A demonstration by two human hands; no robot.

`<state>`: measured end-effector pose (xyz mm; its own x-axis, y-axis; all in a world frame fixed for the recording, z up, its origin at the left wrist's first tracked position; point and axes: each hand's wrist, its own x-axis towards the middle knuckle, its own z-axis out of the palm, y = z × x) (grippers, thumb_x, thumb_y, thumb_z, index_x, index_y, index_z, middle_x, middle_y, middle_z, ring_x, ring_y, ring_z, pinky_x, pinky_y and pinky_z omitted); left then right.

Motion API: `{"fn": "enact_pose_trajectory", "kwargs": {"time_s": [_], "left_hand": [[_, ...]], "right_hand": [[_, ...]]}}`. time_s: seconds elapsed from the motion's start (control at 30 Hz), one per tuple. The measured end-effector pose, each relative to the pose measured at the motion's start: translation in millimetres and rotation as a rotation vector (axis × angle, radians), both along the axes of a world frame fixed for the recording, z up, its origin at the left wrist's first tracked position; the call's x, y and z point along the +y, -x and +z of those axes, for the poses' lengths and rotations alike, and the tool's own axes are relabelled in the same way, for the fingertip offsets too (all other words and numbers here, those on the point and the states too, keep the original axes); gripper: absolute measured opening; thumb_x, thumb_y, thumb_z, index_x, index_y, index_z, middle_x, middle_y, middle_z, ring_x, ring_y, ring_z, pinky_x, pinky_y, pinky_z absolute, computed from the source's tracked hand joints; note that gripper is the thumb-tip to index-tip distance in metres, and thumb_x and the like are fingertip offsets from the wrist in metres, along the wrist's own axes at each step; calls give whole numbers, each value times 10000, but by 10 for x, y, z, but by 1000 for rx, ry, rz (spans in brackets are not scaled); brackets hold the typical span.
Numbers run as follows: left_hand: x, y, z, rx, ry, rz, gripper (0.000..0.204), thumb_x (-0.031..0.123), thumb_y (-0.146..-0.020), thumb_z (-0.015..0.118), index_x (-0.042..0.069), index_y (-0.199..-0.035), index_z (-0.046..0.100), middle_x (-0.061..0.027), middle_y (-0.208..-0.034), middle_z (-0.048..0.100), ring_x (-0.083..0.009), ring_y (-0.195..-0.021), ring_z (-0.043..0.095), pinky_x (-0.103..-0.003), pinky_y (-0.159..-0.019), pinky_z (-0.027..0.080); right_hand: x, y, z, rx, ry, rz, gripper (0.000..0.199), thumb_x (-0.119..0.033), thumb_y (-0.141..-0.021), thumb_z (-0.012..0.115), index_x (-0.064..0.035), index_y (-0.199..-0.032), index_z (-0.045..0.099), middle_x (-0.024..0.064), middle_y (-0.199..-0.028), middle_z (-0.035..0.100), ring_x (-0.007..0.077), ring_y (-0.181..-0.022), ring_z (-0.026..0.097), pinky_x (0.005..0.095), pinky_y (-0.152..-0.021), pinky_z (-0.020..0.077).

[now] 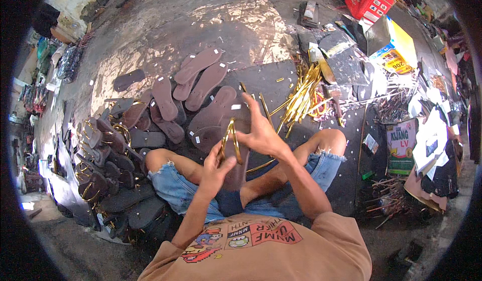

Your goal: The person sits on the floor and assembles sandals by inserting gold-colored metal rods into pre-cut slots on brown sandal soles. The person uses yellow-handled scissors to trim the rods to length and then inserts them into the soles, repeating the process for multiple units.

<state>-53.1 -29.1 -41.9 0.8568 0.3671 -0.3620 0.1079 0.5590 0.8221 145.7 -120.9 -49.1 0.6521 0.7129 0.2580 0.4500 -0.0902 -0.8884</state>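
Observation:
In front of my lap is a brown sandal [235, 176] with a thin gold V-shaped strap [230, 133] on top. My left hand [213, 170] is closed round the sandal's left side, thumb and fingers at one end of the strap. On the other side, my right hand [265, 136] has its thumb and forefinger spread wide. Its thumb tip comes close to the strap; whether it touches cannot be told. Just beyond lie brown soles [213, 111], some bearing small white labels.
Gold strips [304, 97] lie in a heap at the right, near a yellow and blue box [396, 45] and a red box [369, 2]. Finished-looking sandals with gold straps [90, 163] pile up at the left. A green and white container [400, 150] stands at the right.

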Motion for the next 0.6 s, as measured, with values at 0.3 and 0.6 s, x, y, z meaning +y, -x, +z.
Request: {"fn": "enact_pose_trajectory", "kwargs": {"time_s": [0.3,0.6], "left_hand": [[1249,1126,142,363,-1123,749,594,273,-1071,679,-14,-1554,486,-178,-1462,596,-305,-1353,562,-440,-1159,427],[2968,3622,688,957,-1712,1342,672,454,-1054,686,-44,-1488,560,-290,-1406,650,-430,-1271,652,-492,-1088,508]], "right_hand": [[70,-944,-725,48,695,-282,470,-336,-886,833,-38,-1235,737,277,-1184,755,477,-1045,747,508,-908,611],[363,-689,-1079,-161,745,-426,163,-143,-845,688,-35,-914,789,287,-903,764,474,-844,765,554,-789,631]]}}
